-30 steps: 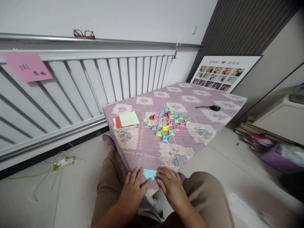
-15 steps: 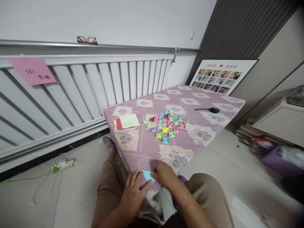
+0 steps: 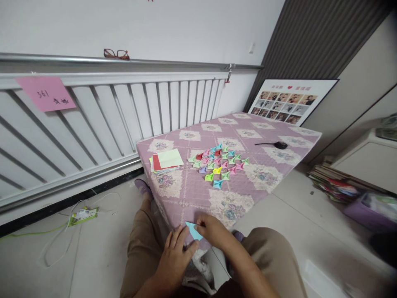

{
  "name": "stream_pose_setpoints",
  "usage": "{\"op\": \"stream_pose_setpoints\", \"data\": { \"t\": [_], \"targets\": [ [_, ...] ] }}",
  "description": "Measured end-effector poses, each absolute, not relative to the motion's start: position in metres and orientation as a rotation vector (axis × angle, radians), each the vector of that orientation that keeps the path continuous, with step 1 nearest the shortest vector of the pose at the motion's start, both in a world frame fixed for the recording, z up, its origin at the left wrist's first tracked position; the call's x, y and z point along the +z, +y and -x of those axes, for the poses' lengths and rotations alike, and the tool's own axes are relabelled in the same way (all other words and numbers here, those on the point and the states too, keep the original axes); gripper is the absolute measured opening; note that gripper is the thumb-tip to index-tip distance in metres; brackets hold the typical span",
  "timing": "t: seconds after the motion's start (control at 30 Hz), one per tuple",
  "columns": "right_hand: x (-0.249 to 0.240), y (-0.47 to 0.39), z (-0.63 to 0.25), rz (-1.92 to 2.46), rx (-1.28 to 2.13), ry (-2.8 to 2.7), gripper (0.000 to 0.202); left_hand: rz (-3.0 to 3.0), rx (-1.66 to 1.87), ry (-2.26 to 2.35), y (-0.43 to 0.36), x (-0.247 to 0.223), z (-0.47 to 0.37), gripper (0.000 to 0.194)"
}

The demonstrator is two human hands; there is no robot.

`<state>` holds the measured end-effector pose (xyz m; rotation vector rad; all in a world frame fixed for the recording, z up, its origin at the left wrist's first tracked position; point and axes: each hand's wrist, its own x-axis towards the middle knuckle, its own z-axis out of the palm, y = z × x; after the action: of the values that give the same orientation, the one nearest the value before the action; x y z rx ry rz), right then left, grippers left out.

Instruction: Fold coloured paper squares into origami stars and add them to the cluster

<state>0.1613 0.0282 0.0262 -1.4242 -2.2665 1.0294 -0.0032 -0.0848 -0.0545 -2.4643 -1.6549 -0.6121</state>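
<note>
A light-blue folded sheet of paper [image 3: 193, 231] lies at the near corner of the cloth-covered table [image 3: 198, 198]. My left hand [image 3: 176, 253] rests flat at its left edge, fingers stretched out and thumb near its lower corner. At the paper's right side, my right hand [image 3: 212, 230] has its fingers curled in, thumb and forefinger pinching the edge. Beyond my hands stand several small folded paper pieces [image 3: 217, 170] in pink, green, blue, yellow, red and purple. To their left is a stack of coloured paper sheets [image 3: 169, 159].
A black spoon-like utensil [image 3: 280, 145] lies toward the table's right side. Behind the table runs a white radiator [image 3: 149, 107], with eyeglasses [image 3: 116, 54] on the pipe above. A power strip [image 3: 83, 216] with cables sits on the left floor. Books [image 3: 328, 180] are stacked at the right.
The blue paper has turned slightly, showing a more upright slant. My left fingers have drawn back a little toward its edge, while my right hand stays at the right side.
</note>
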Motion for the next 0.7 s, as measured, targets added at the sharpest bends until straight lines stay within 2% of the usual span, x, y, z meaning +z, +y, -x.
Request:
{"op": "stream_pose_setpoints", "data": {
  "t": [0.1,0.3,0.43,0.53,0.7],
  "targets": [
    [0.026,0.024,-0.163,1.394,1.057,-2.171,0.012,2.539,-0.896,-1.817,-0.088,-0.052,0.002,0.055],
    [0.029,0.003,-0.161,1.299,1.106,-1.861,0.026,2.141,-1.979,-2.593,-0.072,-0.023,-0.008,0.051],
    [0.031,-0.012,-0.152,1.242,1.184,-1.632,0.031,2.121,-2.620,-2.526,-0.058,0.004,-0.018,0.036],
    [0.031,-0.020,-0.147,1.230,1.202,-1.535,0.036,1.930,-2.786,-2.664,-0.057,0.014,-0.024,0.028],
    [0.033,-0.026,-0.143,1.205,1.239,-1.474,0.041,1.755,-2.956,-2.686,-0.061,0.015,-0.024,0.031]
  ]
}}
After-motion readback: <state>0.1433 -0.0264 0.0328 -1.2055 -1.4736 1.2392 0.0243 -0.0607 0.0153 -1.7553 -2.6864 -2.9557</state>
